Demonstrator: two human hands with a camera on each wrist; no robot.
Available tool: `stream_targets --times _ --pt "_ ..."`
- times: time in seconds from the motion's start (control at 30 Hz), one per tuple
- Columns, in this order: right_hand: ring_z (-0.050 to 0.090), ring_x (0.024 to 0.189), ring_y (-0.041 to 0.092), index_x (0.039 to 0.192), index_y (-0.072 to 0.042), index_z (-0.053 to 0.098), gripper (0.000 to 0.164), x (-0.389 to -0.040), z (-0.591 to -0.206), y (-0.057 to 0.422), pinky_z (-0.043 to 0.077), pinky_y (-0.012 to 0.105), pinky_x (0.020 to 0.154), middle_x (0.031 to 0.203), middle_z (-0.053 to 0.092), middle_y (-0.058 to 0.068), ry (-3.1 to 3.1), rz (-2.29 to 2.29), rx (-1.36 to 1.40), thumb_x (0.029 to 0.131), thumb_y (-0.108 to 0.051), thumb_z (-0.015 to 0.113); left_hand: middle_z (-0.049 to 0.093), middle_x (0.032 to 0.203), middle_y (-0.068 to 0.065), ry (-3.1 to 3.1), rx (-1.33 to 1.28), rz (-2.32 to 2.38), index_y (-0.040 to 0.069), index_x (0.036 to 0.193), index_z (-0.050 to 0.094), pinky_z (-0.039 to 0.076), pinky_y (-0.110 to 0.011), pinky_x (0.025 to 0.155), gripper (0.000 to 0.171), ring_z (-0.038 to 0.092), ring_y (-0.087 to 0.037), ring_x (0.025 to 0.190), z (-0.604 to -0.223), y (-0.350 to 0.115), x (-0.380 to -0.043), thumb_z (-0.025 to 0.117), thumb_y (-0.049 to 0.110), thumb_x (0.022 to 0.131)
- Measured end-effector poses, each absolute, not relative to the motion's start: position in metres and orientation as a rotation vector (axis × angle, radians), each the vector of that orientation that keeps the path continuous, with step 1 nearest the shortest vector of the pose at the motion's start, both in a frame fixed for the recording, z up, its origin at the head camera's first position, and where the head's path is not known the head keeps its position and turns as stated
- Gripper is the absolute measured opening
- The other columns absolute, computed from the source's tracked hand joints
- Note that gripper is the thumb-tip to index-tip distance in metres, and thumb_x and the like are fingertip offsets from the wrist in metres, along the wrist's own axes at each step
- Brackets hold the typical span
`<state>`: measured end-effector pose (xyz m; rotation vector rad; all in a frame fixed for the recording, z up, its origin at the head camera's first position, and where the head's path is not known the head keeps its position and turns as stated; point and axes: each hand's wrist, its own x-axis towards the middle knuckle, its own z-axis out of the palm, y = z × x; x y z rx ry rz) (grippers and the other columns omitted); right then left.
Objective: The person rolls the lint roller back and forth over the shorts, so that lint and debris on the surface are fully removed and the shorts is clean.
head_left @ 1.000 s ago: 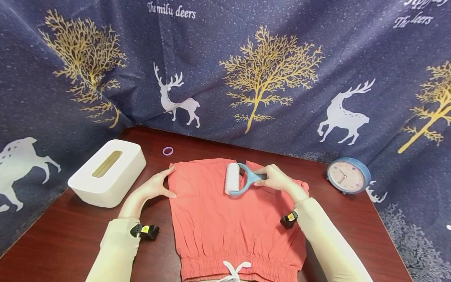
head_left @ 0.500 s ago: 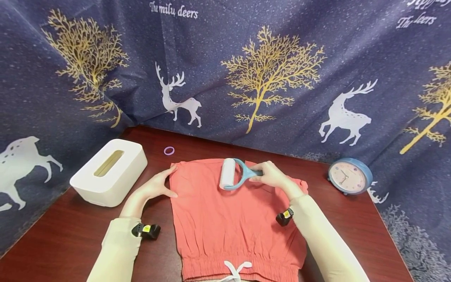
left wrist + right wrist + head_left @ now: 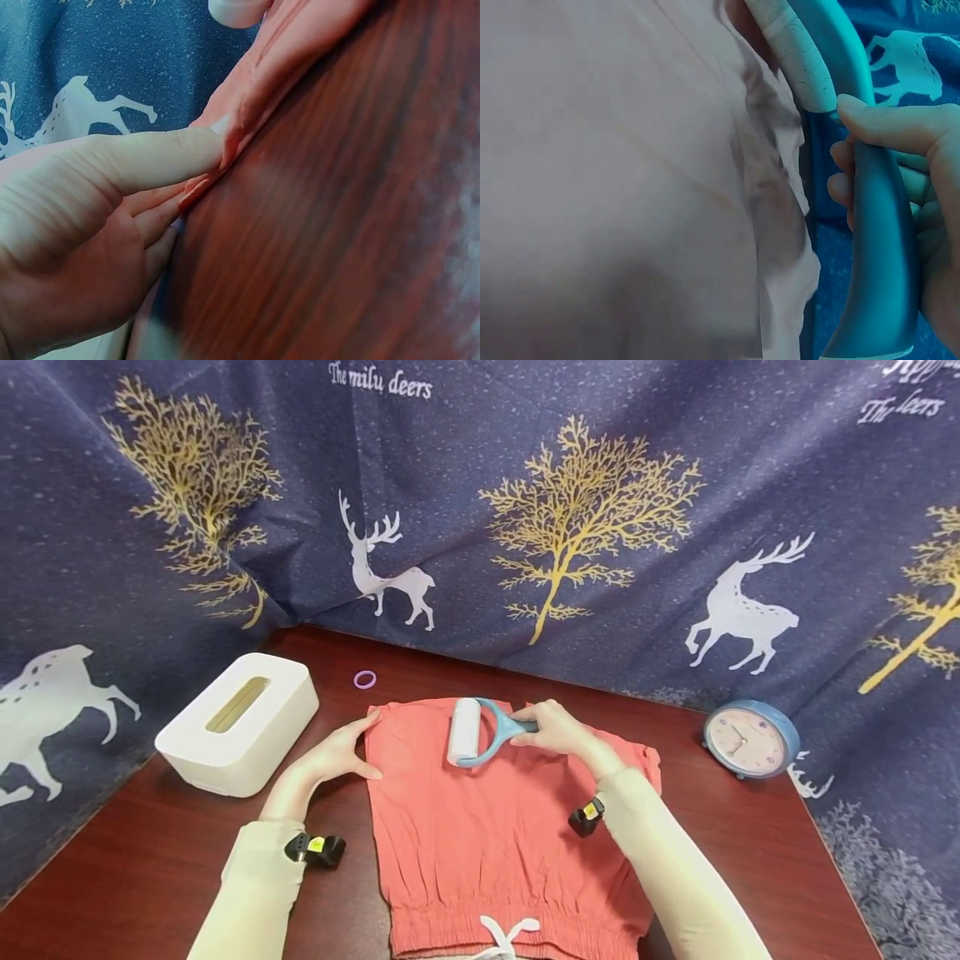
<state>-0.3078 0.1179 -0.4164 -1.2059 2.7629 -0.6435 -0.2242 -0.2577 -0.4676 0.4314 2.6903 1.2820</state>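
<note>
Coral-red shorts (image 3: 450, 835) lie spread on the dark brown table, their elastic waistband and white drawstring bow toward me. My right hand (image 3: 557, 728) grips the handle of a lint roller (image 3: 465, 732) with a blue frame and a white roll. In the head view the roll is over the shorts' far left part. In the right wrist view, fingers and thumb wrap the handle (image 3: 885, 247). My left hand (image 3: 335, 757) rests at the shorts' left edge, thumb and fingers spread apart. Its thumb (image 3: 169, 159) lies on the cloth edge in the left wrist view.
A white tissue box (image 3: 240, 727) with a slot on top stands at the left. Behind the shorts lies a small purple ring (image 3: 365, 679). At the right is a blue round clock (image 3: 750, 739). A navy patterned cloth (image 3: 450, 443) hangs behind the table.
My right hand has moved the lint roller leftward over the shorts, from near the middle to the left part. The left hand has stayed at the shorts' edge.
</note>
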Motion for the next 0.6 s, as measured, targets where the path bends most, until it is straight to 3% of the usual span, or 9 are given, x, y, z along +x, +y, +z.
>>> stream_targets --times 0.2,0.43,0.6 --pt "0.053 0.071 0.008 0.108 -0.003 0.075 0.033 -0.308 -0.418 0.098 0.045 0.021 0.068 0.084 0.072 0.000 2.725 -0.674 -1.252 0.081 -0.022 0.079 0.029 0.154 -0.030 2.672 0.433 1.314 -0.012 0.148 0.027 0.020 -0.060 0.116 0.106 0.023 -0.047 0.144 -0.468 -0.258 -0.224 0.090 0.015 0.066" --pt "0.049 0.066 0.006 0.104 -0.005 0.075 0.029 -0.306 -0.417 0.068 0.040 0.018 0.063 0.076 0.067 -0.003 2.663 -0.690 -1.328 0.081 -0.022 0.080 0.029 0.154 -0.030 2.671 0.426 1.319 -0.011 0.148 0.026 0.020 -0.060 0.116 0.107 0.023 -0.047 0.144 -0.472 -0.260 -0.224 0.089 0.015 0.067" --pt "0.049 0.068 0.006 0.105 -0.005 0.074 0.031 -0.302 -0.419 0.049 0.039 0.017 0.064 0.081 0.070 -0.001 2.655 -0.659 -1.369 0.081 -0.023 0.080 0.029 0.154 -0.031 2.676 0.422 1.314 -0.011 0.148 0.026 0.021 -0.060 0.116 0.108 0.025 -0.047 0.143 -0.471 -0.260 -0.224 0.090 0.017 0.066"
